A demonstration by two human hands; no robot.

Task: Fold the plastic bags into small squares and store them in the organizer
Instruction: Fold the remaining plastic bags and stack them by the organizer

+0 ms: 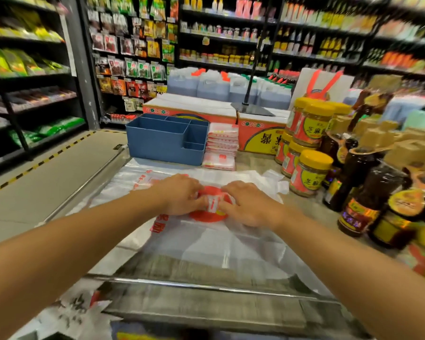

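Observation:
A small folded plastic bag (213,203), white with red print, sits between my two hands in the middle of the counter. My left hand (182,195) and my right hand (245,204) both pinch it from either side with curled fingers. It lies on a flat clear plastic bag (206,241) with a red round print. Behind stands the blue organizer (162,143) with several compartments, nothing visible inside. A stack of folded bags (222,146) leans against its right side.
Yellow-lidded jars (307,173) and dark sauce bottles (368,192) crowd the right side. Red-and-white cartons (260,128) stand behind the organizer. More plastic bags (76,312) hang over the near left edge. Store shelves surround the counter.

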